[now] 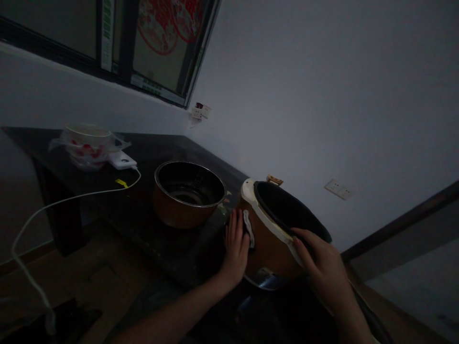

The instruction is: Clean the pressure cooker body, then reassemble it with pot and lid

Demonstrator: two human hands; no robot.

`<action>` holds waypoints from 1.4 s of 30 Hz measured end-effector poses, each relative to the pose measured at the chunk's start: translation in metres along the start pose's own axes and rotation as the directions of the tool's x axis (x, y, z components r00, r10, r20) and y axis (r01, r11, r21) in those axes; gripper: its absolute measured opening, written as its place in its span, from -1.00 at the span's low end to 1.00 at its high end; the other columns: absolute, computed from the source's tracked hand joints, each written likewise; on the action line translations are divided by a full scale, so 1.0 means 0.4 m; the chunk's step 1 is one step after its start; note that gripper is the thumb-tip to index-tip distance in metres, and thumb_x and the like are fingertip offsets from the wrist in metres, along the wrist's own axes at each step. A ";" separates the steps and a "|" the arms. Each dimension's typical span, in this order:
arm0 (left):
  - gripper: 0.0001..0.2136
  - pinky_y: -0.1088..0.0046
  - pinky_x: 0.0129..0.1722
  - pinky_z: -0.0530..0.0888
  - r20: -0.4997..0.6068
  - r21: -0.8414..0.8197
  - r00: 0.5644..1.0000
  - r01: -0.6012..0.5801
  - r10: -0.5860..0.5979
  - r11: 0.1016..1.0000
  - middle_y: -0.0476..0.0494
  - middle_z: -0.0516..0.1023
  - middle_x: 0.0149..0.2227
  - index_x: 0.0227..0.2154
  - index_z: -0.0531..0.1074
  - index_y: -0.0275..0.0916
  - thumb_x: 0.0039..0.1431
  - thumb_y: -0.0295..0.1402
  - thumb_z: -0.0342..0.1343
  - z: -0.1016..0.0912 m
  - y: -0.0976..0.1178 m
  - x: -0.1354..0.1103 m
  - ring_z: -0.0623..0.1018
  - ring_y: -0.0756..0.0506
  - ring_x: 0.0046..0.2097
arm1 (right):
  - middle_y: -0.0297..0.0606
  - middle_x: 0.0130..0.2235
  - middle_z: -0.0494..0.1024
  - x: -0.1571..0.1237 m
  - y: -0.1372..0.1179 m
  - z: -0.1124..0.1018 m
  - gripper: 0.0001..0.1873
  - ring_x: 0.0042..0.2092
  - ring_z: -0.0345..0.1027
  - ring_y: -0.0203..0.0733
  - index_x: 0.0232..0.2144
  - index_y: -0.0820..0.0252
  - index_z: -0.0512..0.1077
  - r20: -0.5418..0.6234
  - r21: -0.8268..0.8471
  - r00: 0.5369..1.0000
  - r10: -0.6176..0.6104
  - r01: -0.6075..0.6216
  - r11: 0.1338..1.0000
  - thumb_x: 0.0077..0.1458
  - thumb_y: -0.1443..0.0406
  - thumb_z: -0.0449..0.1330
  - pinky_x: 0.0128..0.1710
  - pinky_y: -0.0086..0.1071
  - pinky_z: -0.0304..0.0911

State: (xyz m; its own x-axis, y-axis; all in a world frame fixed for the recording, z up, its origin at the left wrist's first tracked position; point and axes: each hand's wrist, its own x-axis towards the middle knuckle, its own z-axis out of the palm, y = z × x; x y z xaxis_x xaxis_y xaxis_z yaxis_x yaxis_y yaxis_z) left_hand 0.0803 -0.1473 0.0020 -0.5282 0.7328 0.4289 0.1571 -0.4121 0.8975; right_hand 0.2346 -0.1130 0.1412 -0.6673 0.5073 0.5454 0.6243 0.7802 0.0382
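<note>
A brown rice cooker [270,251] with a cream rim stands tilted in view at the table's near edge, its dark inside facing up. My left hand [236,248] presses a white cloth [248,229] against the cooker's left side, fingers stretched together over it; part of the cloth is hidden. On the near right, my right hand [322,263] grips the cooker's rim, thumb and fingers curled over the edge. To the left sits the removed inner pot [188,217], brown outside and black inside, upright and apart from both hands.
On the dark table [161,143], a bowl wrapped in clear plastic [88,148] stands beside a white power strip [122,160], its cable [71,198] hanging off the edge. Wall sockets [337,188] are at the right, with a window [118,43] at the upper left.
</note>
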 end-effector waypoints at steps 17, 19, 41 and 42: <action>-0.49 0.15 0.27 -0.29 0.039 0.124 0.997 -0.077 0.073 0.989 -0.04 -0.36 0.35 0.28 -0.16 -0.09 0.29 -0.27 -0.22 0.022 0.035 -0.038 -0.31 -0.07 0.33 | -0.17 -0.19 0.58 0.001 0.000 0.004 -0.65 -0.17 0.47 -0.11 -0.18 0.18 0.45 -0.012 0.000 1.000 0.003 -0.003 1.000 0.18 0.14 -0.04 -0.23 -0.31 0.35; -0.48 0.13 0.27 -0.30 0.063 0.127 0.995 -0.085 0.078 0.988 -0.05 -0.37 0.35 0.28 -0.16 -0.08 0.29 -0.27 -0.22 0.023 0.035 -0.057 -0.32 -0.08 0.33 | -0.17 -0.19 0.58 0.001 0.000 0.003 -0.65 -0.17 0.47 -0.12 -0.18 0.19 0.44 -0.011 0.000 1.000 0.001 -0.001 1.000 0.19 0.14 -0.04 -0.23 -0.32 0.35; -0.41 0.03 0.25 -0.25 0.079 0.247 0.970 -0.241 0.228 0.939 -0.08 -0.42 0.35 0.28 -0.33 -0.02 0.28 -0.29 -0.17 0.050 0.077 -0.040 -0.35 -0.14 0.33 | -0.17 -0.20 0.57 0.020 -0.043 0.000 -0.60 -0.18 0.44 -0.13 -0.20 0.19 0.46 0.030 0.009 0.993 0.113 -0.113 0.994 0.23 0.15 -0.11 -0.20 -0.32 0.27; -0.41 0.03 0.25 -0.26 0.065 0.252 0.969 -0.246 0.237 0.936 -0.08 -0.42 0.35 0.28 -0.34 -0.01 0.28 -0.29 -0.18 0.049 0.073 -0.029 -0.34 -0.13 0.33 | -0.17 -0.20 0.57 0.027 -0.053 0.002 -0.61 -0.17 0.44 -0.13 -0.19 0.19 0.46 0.038 -0.012 0.990 0.133 -0.132 0.991 0.23 0.16 -0.11 -0.19 -0.32 0.26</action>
State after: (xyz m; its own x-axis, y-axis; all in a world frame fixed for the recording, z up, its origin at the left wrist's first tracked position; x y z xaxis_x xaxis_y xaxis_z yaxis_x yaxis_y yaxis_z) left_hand 0.1075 -0.1572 0.0252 -0.4202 0.6478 0.6354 0.4872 -0.4297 0.7603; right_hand 0.2140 -0.1237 0.1456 -0.5934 0.6196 0.5138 0.7119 0.7019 -0.0242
